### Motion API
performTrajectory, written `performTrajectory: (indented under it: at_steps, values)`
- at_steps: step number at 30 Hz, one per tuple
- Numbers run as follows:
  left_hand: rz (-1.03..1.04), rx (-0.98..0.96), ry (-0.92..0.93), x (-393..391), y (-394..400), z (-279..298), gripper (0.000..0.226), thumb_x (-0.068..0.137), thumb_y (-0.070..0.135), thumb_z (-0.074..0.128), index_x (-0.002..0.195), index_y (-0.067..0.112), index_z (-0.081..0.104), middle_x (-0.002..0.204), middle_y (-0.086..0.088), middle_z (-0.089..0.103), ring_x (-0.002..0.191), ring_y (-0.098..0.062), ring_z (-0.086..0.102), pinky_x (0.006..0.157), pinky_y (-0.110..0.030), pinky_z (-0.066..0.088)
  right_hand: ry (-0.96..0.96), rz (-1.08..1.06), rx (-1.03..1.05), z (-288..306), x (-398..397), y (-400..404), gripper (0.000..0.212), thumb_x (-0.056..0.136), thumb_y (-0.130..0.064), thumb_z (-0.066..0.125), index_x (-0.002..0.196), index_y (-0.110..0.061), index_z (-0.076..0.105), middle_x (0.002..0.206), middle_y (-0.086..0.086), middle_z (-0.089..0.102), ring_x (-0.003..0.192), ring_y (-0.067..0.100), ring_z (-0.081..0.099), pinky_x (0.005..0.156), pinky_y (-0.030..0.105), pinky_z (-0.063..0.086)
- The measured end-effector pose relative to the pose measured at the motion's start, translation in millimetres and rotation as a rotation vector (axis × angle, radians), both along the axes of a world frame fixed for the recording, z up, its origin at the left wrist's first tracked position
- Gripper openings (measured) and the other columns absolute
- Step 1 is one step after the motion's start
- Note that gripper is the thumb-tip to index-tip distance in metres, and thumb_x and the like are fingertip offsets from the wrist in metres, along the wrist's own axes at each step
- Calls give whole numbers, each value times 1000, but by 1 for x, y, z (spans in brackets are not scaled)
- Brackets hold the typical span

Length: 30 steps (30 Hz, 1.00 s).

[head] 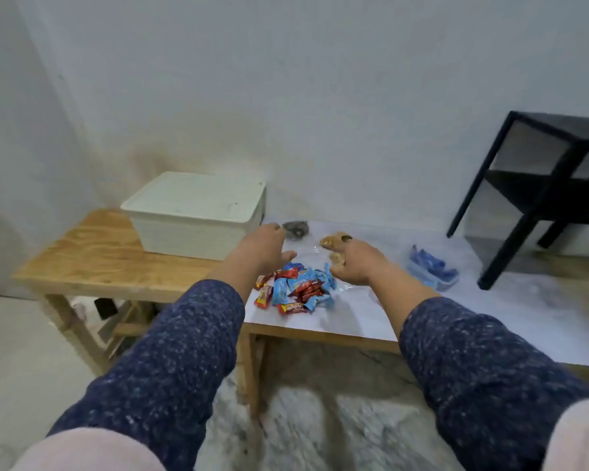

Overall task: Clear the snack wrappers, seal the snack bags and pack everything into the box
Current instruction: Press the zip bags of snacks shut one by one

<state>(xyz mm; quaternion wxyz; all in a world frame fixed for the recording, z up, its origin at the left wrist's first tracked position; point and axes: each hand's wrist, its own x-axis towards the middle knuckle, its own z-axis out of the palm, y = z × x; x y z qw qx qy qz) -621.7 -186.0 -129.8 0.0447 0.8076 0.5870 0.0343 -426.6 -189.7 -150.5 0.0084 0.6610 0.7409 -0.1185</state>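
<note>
Snack pile [295, 290] on white tabletop [456, 311], right of lidded box [198, 219].
Small red and blue packets: likely light, slick, crinkly; best scooped from both sides. Left hand [262, 248] and right hand [357, 263] hover above, fingers loosely spread; right hand's fingertips hidden, grip uncertain. Blue bag [430, 270] further right.

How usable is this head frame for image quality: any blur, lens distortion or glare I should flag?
Head view: soft throughout, print on the candy pile unreadable; left hand and right hand slightly smeared. Wide-angle bending bows the black shelf and wall edges. Lighting flat and dim, with no hard glare; white box keeps its surface detail.
</note>
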Motion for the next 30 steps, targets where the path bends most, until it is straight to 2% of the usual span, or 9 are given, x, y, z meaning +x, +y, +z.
performTrajectory:
  at_steps: [2,8,12,16,22,25,27,30]
  values:
    - [-30,-18,-2,18,19,-10,57,94,42,48,140,9,39,145,-9,40,132,-25,40,105,-38,37,12,-17,5,-5,16,10,59,86,-38,55,141,-20,42,138,8,52,121,29,52,95,33,44]
    - [-54,-117,7,39,80,-53,57,93,42,50,138,9,41,143,-9,41,129,-27,42,104,-40,40,35,-67,-46,-45,34,61,53,85,-33,56,133,-12,48,135,14,52,119,33,52,95,37,45]
    - [-65,-168,26,39,141,-87,59,93,43,50,140,9,39,145,-10,39,130,-27,41,105,-40,39,5,-62,-99,-74,31,114,60,85,-34,57,140,-14,42,142,12,46,124,32,49,101,38,44]
    - [-76,-239,54,37,217,-121,62,93,43,50,143,10,35,147,-11,36,133,-28,38,107,-40,37,-7,-79,-139,-103,27,185,56,90,-31,54,142,-17,39,146,9,42,129,30,44,103,35,39]
    - [-130,-362,24,35,313,-179,66,86,42,61,140,10,39,145,-10,38,130,-27,40,107,-38,38,-11,-30,-205,-150,11,275,64,86,-22,59,145,-22,32,153,4,31,137,25,34,109,36,35]
    - [-167,-438,-18,39,339,-206,74,83,42,64,143,11,33,146,-10,34,131,-26,37,106,-37,38,-38,17,-210,-177,5,298,72,83,-18,61,146,-29,27,157,0,17,143,24,21,112,42,30]
    - [-188,-500,-33,42,348,-222,81,80,42,67,145,12,29,147,-8,31,132,-25,36,105,-35,37,-44,24,-229,-191,2,307,72,85,-14,60,146,-29,26,158,0,11,144,24,17,112,42,30]
    - [-170,-535,-54,38,358,-239,91,76,38,72,148,14,22,153,-4,20,138,-22,28,109,-32,32,-31,31,-206,-203,-3,324,65,87,-6,53,145,-25,31,157,2,14,141,26,26,106,38,36]
